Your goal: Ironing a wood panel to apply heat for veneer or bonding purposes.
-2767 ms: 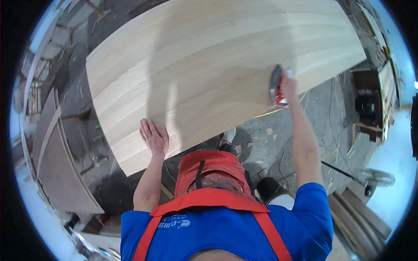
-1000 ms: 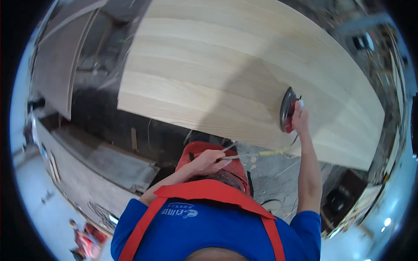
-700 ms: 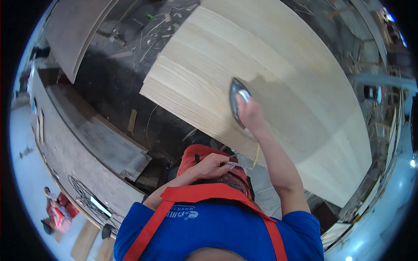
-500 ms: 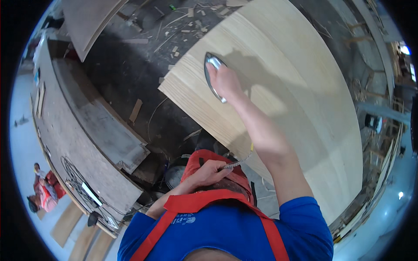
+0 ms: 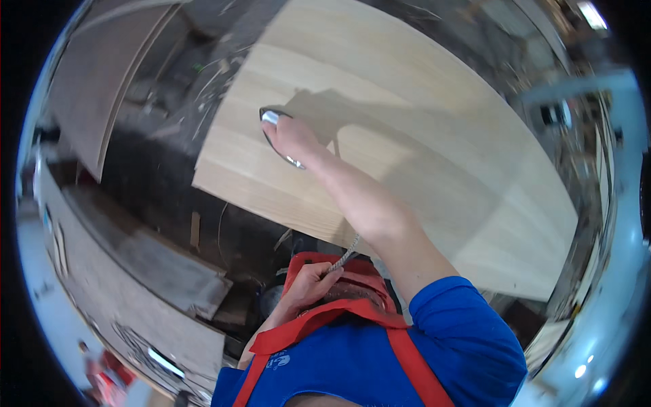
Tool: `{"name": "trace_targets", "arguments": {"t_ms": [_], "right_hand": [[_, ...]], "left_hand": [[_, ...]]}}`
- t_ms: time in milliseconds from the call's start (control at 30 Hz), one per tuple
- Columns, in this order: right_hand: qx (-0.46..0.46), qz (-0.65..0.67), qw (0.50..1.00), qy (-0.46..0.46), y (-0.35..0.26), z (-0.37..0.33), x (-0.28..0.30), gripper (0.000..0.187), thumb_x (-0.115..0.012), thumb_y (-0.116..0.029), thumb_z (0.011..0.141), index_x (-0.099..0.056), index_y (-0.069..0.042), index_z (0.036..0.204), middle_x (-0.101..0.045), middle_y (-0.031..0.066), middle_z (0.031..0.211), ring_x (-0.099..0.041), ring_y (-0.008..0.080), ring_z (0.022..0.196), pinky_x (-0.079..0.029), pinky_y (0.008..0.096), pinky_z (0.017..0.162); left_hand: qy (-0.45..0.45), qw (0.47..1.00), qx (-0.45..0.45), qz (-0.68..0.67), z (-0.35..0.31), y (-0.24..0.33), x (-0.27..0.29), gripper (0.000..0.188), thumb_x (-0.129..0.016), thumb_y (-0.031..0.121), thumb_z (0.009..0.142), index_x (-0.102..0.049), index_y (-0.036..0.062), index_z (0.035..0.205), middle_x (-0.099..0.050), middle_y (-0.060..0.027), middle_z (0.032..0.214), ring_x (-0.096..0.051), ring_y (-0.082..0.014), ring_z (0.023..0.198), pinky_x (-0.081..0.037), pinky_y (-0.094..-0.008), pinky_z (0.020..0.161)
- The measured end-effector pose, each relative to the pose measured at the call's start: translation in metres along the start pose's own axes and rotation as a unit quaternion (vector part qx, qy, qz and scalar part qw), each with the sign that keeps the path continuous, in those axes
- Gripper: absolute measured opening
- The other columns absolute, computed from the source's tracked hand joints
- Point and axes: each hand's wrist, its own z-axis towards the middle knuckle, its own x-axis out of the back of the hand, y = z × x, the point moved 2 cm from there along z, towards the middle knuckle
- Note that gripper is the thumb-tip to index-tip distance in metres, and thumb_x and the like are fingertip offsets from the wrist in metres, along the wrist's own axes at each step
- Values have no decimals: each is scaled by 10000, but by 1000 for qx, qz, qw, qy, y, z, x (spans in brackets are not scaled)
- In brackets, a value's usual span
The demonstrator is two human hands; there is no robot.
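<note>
Two hands are in view, and each one is closed around something. The right hand (image 5: pixel 293 139) is stretched far forward, with the arm almost straight from the blue sleeve (image 5: pixel 468 332) to the wrist. Its fingers are wrapped around the handle of a shiny metal iron (image 5: pixel 277 134), which lies flat on the pale wooden veneer sheet (image 5: pixel 420 129), near the sheet's left end and a little in from its near edge. The knuckles point up and the palm presses down on the tool. A dark shadow of the arm falls on the wood just beyond the hand.

The left hand (image 5: pixel 308 285) is pulled back close to the body, with the elbow bent, just above the red apron (image 5: pixel 319 319). It is closed in a loose fist on a braided grey cord (image 5: pixel 344 256), which goes up from the fist toward the near edge of the sheet. The sheet lies on a worktop that it hides almost completely. To the left, beside the sheet, wood scraps (image 5: pixel 203 81) lie on the dark floor, and grey boards (image 5: pixel 163 264) lie lower left.
</note>
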Motion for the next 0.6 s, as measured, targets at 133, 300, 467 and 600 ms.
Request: {"name": "trace_targets", "arguments": {"t_ms": [133, 300, 467, 600], "right_hand": [[-59, 33, 995, 76, 124, -86, 82, 599, -503, -493, 1075, -728, 63, 1073, -739, 318, 1002, -730, 487, 969, -577, 573, 868], [-155, 60, 966, 199, 307, -224, 181, 637, -442, -541, 1095, -738, 19, 1030, -723, 318, 927, -705, 516, 928, -556, 600, 797], [-258, 29, 899, 352, 469, -341, 257, 747, -389, -577, 1106, -730, 51, 887, -694, 337, 840, -716, 531, 870, -516, 605, 690], [-382, -47, 803, 456, 656, -465, 330, 695, -386, -541, 1118, -677, -1, 792, -644, 191, 630, -661, 326, 543, -513, 466, 549]], "left_hand": [[-114, 989, 72, 64, 21, 25, -63, 296, -652, 241, 1084, -708, -1, 922, -555, 71, 742, -480, -34, 737, -417, -277, 609], [-235, 962, 10, 136, 45, 8, -166, 302, -669, 231, 1076, -683, -3, 886, -491, 78, 718, -432, -38, 714, -372, -292, 578], [-277, 944, 41, 176, 47, 19, -222, 297, -674, 227, 1075, -672, 1, 882, -468, 71, 718, -411, -47, 713, -366, -295, 579], [-349, 917, 82, 175, 51, 29, -233, 236, -664, 225, 1080, -703, 9, 992, -519, 78, 780, -439, -46, 764, -392, -287, 630]]}}
